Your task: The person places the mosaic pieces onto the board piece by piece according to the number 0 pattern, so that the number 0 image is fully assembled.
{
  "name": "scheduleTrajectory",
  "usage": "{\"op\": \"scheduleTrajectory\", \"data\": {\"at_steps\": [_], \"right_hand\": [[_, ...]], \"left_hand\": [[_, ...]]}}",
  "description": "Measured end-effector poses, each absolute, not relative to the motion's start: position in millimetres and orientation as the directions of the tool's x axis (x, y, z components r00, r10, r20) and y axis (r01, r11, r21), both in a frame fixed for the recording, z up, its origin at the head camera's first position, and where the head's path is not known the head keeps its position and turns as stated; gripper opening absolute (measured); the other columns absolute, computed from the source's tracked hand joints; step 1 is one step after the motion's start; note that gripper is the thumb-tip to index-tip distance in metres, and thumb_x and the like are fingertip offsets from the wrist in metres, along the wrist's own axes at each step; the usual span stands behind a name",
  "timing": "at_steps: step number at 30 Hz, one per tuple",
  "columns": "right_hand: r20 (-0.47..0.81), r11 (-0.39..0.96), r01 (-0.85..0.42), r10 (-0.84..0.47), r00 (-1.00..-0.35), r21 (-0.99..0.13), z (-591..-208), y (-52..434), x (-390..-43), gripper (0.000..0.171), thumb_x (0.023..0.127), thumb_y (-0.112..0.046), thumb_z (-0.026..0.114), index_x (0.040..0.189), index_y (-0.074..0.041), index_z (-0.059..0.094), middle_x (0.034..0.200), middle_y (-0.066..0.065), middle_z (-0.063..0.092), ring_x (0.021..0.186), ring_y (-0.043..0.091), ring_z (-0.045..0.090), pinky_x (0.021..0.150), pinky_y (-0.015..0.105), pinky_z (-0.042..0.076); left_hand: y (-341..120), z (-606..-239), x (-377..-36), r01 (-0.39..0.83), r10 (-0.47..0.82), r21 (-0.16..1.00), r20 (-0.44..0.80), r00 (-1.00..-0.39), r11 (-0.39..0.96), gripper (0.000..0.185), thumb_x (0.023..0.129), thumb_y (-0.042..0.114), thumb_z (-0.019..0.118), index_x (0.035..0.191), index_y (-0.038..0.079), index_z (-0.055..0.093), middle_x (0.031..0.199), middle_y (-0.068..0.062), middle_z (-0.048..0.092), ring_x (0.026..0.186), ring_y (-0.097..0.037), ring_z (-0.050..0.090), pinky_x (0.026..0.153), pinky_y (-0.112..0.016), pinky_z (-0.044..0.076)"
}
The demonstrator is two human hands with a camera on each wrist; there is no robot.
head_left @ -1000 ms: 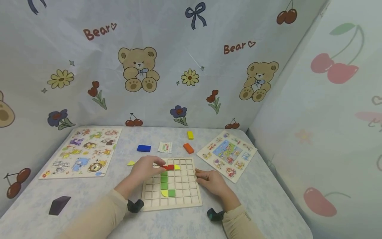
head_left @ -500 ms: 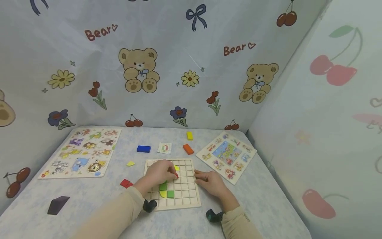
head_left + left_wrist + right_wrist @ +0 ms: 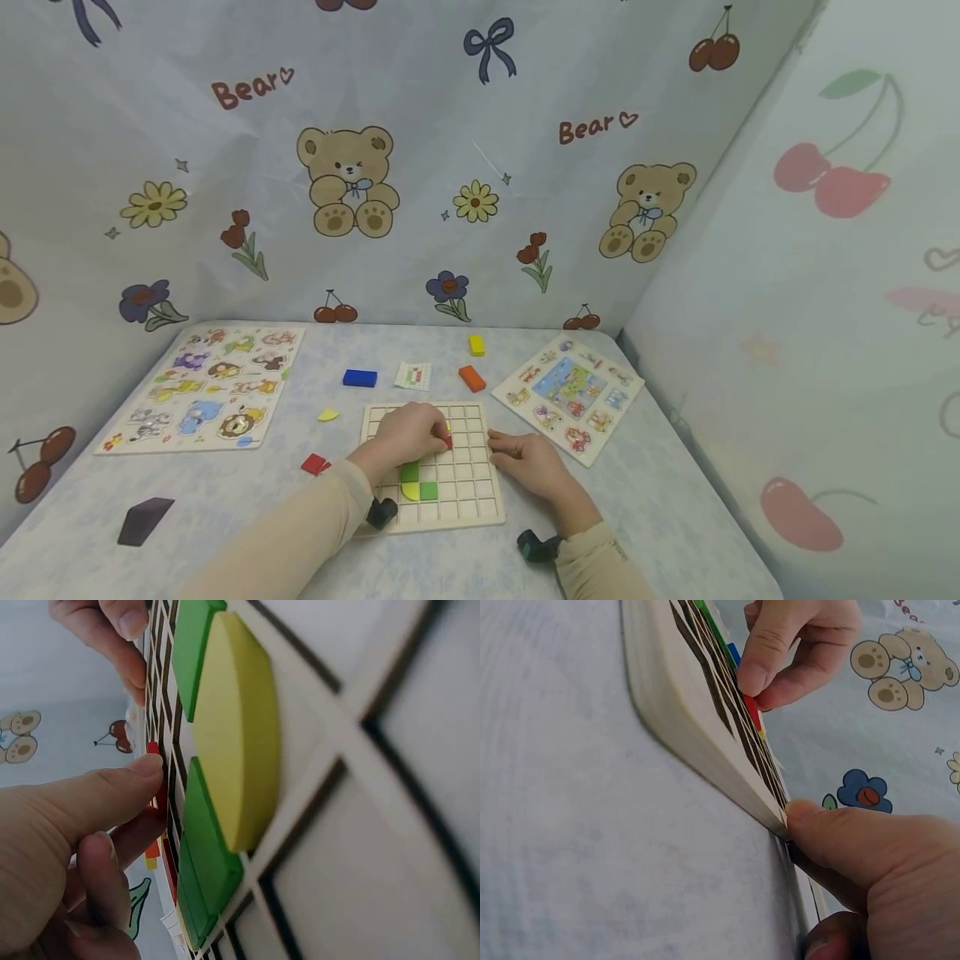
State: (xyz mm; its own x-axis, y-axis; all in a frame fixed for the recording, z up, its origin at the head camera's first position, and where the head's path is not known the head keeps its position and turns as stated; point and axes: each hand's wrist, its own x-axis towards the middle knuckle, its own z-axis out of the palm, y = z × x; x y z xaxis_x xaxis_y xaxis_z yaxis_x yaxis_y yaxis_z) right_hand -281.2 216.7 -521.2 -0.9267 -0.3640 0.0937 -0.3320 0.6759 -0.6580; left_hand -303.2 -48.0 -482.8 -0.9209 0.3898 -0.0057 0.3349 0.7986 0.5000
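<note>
Pinching a small red block (image 3: pixel 447 439) between thumb and fingertips, left hand (image 3: pixel 405 433), low in the middle of the head view, right over the wooden grid board (image 3: pixel 480 505). Steadying that board at its right edge, right hand (image 3: pixel 528 461), thumb (image 3: pixel 832 832) pressed to the rim and fingers loosely bent, nothing clamped inside them. Confirmed from the left wrist view: thumb (image 3: pixel 90 799) tip down on the red block (image 3: pixel 154 748) against the grid lines.

Looks like the seating step, red block being worked into a cell in the upper part of the board. Next move, by this reading: square the block to the cell walls, press it flat, then let go without dragging the neighbours.

Inside the board's cells: a green block (image 3: pixel 409 472) just below the left hand, a yellow half-round piece (image 3: pixel 409 491) under that, a green square (image 3: pixel 428 491) beside it toward the right. Remaining visible cells bare wood; whatever lies under the left hand cannot be told.

Loose on the table: red piece (image 3: pixel 315 464) at lower left of the board, yellow leaf-shaped piece (image 3: pixel 327 414) above it, blue block (image 3: pixel 360 378), pattern card (image 3: pixel 413 376), orange block (image 3: pixel 472 378) and yellow block (image 3: pixel 476 344) toward the upper middle.
</note>
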Motion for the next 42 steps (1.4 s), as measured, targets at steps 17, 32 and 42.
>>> {"op": "scheduleTrajectory", "data": {"at_steps": [17, 32, 42], "right_hand": [[0.081, 0.700, -0.312, -0.343, -0.936, -0.642, -519.9, 217.0, -282.5, 0.030, 0.097, -0.030, 0.071, 0.125, -0.020, 0.075, 0.140, -0.011, 0.065, 0.134, 0.025, 0.059, 0.108, 0.050, 0.047], [0.094, 0.699, -0.329, -0.354, -0.931, -0.635, -522.9, 218.8, -281.0, 0.030, 0.096, -0.028, 0.073, 0.124, -0.018, 0.075, 0.139, -0.008, 0.065, 0.133, 0.026, 0.059, 0.107, 0.051, 0.047], [0.088, 0.692, -0.324, -0.353, -0.931, -0.645, -518.1, 215.9, -280.4, 0.030, 0.096, -0.026, 0.073, 0.125, -0.018, 0.075, 0.140, -0.007, 0.064, 0.134, 0.026, 0.059, 0.108, 0.051, 0.046]], "left_hand": [[-70.1, -469.0, -293.1, 0.236, 0.277, 0.534, 0.004, -0.961, 0.812, 0.012, 0.091, 0.032, 0.079, 0.100, 0.024, 0.081, 0.096, 0.011, 0.073, 0.087, -0.014, 0.065, 0.075, -0.038, 0.053], [-204.7, -479.8, -237.8, 0.004, 0.000, 0.583, 0.005, -1.000, 0.813, 0.035, 0.093, 0.023, 0.073, 0.127, 0.016, 0.072, 0.130, -0.011, 0.068, 0.096, -0.024, 0.065, 0.078, -0.044, 0.056], [-229.7, -501.3, -233.0, 0.042, 0.092, 0.593, -0.054, -0.994, 0.804, 0.048, 0.082, 0.008, 0.075, 0.128, 0.023, 0.071, 0.124, 0.000, 0.070, 0.082, -0.019, 0.053, 0.067, -0.033, 0.042]]}}
